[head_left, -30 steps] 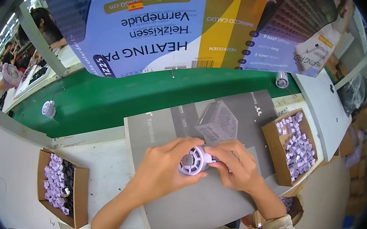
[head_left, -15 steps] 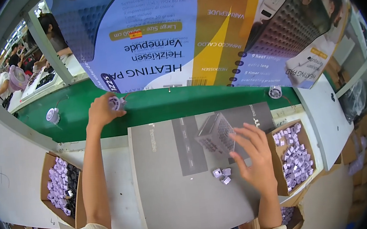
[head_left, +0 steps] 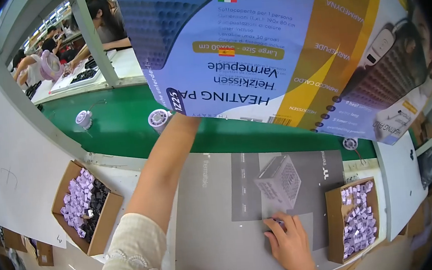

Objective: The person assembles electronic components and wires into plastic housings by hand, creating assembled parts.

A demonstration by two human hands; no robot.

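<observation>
My left forearm [head_left: 168, 155] reaches forward over the green belt [head_left: 216, 137], and the hand is hidden behind the hanging printed cardboard sheet [head_left: 205, 78]. Close beside that wrist, a round lavender motor-like part [head_left: 159, 118] sits on the belt. My right hand [head_left: 291, 245] rests low over the grey printed sheet [head_left: 210, 234] on the table. Its thumb and fingers are closed around small lavender plastic pieces [head_left: 280, 223], mostly covered by the fingers.
A carton [head_left: 111, 223] of lavender and black pieces stands at the left, and another carton [head_left: 335, 222] of lavender pieces at the right. More round lavender parts with wires, one far left [head_left: 84, 119] and one right [head_left: 350, 144], lie on the belt. Other people work far left.
The head view has shifted. My left hand has left the round lavender part and gone behind the hanging sheet. My right hand, spread before, has come down and closed on the small lavender pieces.
</observation>
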